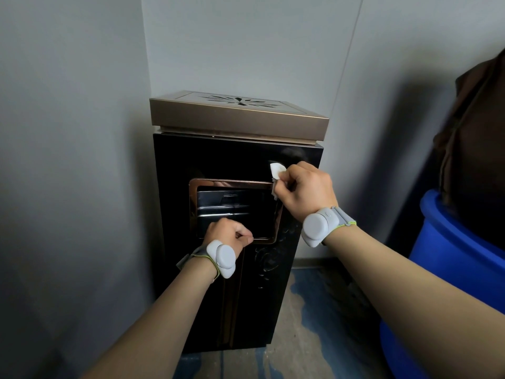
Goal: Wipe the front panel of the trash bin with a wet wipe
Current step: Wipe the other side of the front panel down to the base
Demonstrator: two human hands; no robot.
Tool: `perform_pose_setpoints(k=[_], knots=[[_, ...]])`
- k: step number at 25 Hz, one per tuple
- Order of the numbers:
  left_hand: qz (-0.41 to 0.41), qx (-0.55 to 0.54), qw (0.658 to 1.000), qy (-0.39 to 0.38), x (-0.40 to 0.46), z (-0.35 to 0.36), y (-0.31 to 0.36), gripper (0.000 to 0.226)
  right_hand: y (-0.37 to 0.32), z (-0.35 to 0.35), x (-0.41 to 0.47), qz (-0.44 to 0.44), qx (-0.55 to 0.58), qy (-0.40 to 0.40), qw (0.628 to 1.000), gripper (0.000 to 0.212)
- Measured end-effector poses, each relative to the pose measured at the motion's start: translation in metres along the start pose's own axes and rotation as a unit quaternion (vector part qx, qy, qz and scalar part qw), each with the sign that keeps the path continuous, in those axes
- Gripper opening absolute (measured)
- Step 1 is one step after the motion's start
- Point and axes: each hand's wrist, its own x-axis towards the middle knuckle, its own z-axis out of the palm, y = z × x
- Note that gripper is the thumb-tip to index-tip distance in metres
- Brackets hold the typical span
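A tall black trash bin [218, 160] with a bronze slotted lid [235, 116] stands in a wall corner. Its glossy front panel has a bronze-framed opening [235, 184] in the upper half. My right hand [306, 190] presses a crumpled white wet wipe [277, 172] against the panel at the opening's upper right corner. My left hand [226, 235] is curled into a fist at the lower edge of the opening frame, fingers closed; what it grips, if anything, is hidden. Both wrists wear grey bands.
Grey walls close in on the left and behind the bin. A large blue barrel [451, 269] with a dark brown bag [475, 138] over it stands at the right. The floor [314, 324] is concrete with blue paint stains.
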Motion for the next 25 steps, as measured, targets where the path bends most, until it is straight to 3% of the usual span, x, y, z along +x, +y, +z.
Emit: perform_pose_setpoints(k=[17,25], knots=[[-0.013,-0.001,1.0,-0.015,0.004,0.001,-0.002,0.003,0.011,-0.013,-0.005,0.028,-0.018,0.006,0.999,0.012],[-0.011,0.001,1.0,-0.015,0.006,0.002,-0.002,0.003,0.002,-0.011,0.006,-0.02,0.001,0.031,0.999,0.014]])
